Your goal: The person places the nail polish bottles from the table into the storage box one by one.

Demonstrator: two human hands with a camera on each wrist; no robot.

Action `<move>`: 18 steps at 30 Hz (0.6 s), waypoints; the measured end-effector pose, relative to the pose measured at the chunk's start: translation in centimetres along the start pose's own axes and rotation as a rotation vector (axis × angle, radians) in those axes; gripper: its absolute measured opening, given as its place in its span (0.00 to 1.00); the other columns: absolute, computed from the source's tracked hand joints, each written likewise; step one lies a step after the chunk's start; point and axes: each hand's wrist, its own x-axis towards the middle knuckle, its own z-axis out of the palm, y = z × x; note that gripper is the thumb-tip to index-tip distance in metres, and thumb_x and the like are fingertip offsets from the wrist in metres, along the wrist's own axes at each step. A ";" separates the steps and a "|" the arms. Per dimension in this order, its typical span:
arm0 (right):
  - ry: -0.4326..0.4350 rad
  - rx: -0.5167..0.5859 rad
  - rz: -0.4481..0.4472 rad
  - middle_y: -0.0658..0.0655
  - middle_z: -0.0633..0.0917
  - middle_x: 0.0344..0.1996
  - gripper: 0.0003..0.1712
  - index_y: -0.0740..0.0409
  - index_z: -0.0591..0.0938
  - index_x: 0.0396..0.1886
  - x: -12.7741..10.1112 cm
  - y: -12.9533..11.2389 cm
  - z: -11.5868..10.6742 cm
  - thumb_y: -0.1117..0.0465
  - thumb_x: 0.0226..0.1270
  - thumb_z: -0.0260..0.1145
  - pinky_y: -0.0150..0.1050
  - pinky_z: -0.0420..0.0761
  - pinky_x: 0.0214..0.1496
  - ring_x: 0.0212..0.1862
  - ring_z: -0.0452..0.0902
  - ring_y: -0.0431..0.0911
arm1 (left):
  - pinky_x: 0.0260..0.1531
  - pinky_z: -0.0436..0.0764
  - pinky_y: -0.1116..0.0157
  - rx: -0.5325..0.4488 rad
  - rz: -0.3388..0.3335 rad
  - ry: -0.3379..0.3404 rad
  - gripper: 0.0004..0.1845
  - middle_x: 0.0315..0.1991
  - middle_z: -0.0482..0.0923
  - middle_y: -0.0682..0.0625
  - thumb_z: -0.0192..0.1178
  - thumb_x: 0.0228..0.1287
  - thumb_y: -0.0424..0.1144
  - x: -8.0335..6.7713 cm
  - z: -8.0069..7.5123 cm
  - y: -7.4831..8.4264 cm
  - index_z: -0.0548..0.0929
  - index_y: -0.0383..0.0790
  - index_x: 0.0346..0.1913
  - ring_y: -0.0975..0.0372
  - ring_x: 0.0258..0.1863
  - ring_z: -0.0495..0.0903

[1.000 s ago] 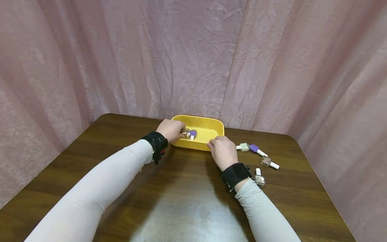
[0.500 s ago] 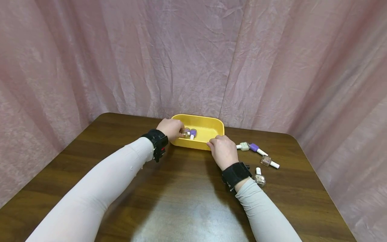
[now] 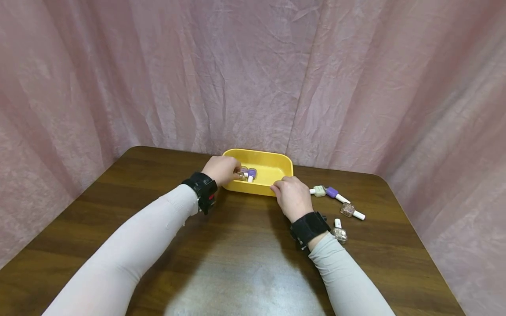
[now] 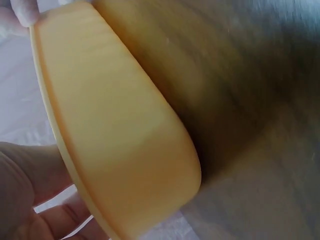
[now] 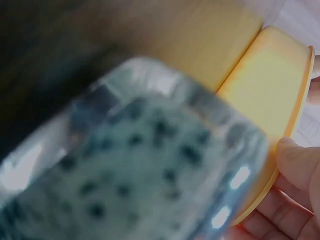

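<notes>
**Setting a bottle down in the yellow tray**

Reaching into the yellow tray (image 3: 272,164), my left hand (image 3: 222,169) has its fingers curled over the near-left rim, down among the small nail polish bottles (image 3: 248,174) lying just beyond its fingertips. From the head view I cannot tell whether it pinches one of them or merely touches it — the knuckles hide the contact. My right hand (image 3: 291,196) grips the tray's near-right corner, fingers hooked over the rim, steadying it; the right wrist view shows those fingers (image 5: 300,180) on the tray's edge, with a blurred speckled bottle (image 5: 135,165) filling most of the frame.

I judge the step in hand to be placing a bottle inside the tray. The next move would call for letting go cleanly, lifting the left hand clear of the rim, and going for the loose bottles to the right of my right hand — the pale and purple pair (image 3: 327,192), a glittery one (image 3: 350,211) beyond, and another (image 3: 339,234) just beside my right wrist.

Against the frame a second ago, little differs: my left wrist has drawn slightly toward me, the right hand has not left its corner, and the bottles outside the tray lie as they did.
</notes>
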 end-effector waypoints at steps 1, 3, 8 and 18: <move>-0.004 0.001 0.000 0.54 0.88 0.31 0.09 0.56 0.94 0.36 -0.1 0.1 -0.1 0.57 0.77 0.76 0.53 0.86 0.41 0.41 0.86 0.56 | 0.41 0.76 0.54 -0.004 0.008 0.027 0.08 0.31 0.84 0.54 0.73 0.76 0.43 -0.1 0.2 0.1 0.91 0.43 0.38 0.57 0.32 0.78; -0.008 0.004 0.000 0.54 0.88 0.31 0.09 0.56 0.94 0.36 -0.2 0.4 -0.3 0.58 0.78 0.76 0.53 0.86 0.40 0.41 0.86 0.56 | 0.43 0.78 0.52 -0.001 0.016 0.073 0.06 0.35 0.87 0.52 0.72 0.76 0.41 -0.2 0.7 0.2 0.93 0.43 0.43 0.56 0.35 0.81; -0.014 0.010 0.003 0.54 0.88 0.32 0.09 0.56 0.94 0.38 -0.7 0.7 -0.6 0.57 0.78 0.75 0.53 0.86 0.41 0.41 0.86 0.55 | 0.52 0.82 0.47 0.048 0.028 0.172 0.12 0.47 0.90 0.47 0.71 0.77 0.41 -1.3 1.3 1.4 0.94 0.42 0.57 0.52 0.45 0.86; -0.006 0.006 -0.015 0.54 0.88 0.32 0.09 0.56 0.94 0.37 -1.7 1.6 -1.3 0.57 0.78 0.76 0.52 0.86 0.42 0.41 0.86 0.55 | 0.57 0.82 0.46 0.226 0.148 0.380 0.13 0.44 0.89 0.45 0.72 0.77 0.45 -4.6 2.2 4.0 0.92 0.41 0.56 0.48 0.47 0.88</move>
